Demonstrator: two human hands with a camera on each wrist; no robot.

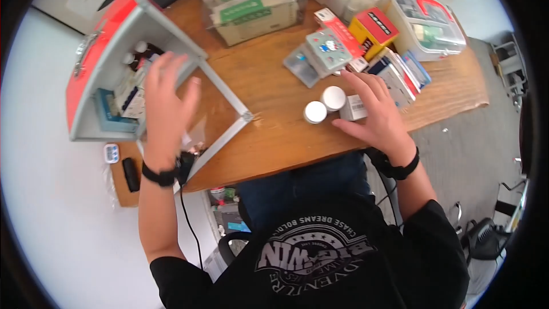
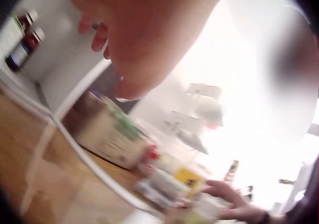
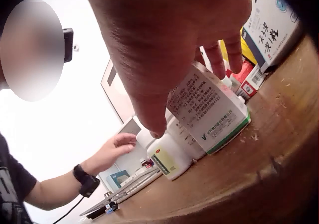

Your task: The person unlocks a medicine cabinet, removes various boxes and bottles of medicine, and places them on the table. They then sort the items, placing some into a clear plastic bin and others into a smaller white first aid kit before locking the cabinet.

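Note:
My left hand (image 1: pixel 164 106) is over the open front of a red and grey house-shaped cabinet (image 1: pixel 172 26), fingers extended and holding nothing. Inside the cabinet stand dark bottles with white caps (image 2: pixel 25 50), a pale patterned box (image 1: pixel 132 98) and a blue box (image 1: pixel 107 111). My right hand (image 1: pixel 378 111) arches over a small white printed medicine box (image 3: pixel 217 117) standing upright on the wooden table (image 1: pixel 269 137). Its thumb and fingers are spread to either side of the box. Two white-capped bottles (image 1: pixel 333 98) stand beside that box, the nearer one (image 3: pixel 172 159) just below the thumb.
The cabinet's grey-framed door (image 1: pixel 222 143) swings out over the table. Behind are a clear bin (image 1: pixel 209 20) of green-labelled packs, a clear case with cartoon stickers (image 1: pixel 329 50), a red and yellow box (image 1: pixel 373 31) and a lidded first-aid box (image 1: pixel 446 48). Several medicine boxes (image 1: pixel 394 83) lie rightward.

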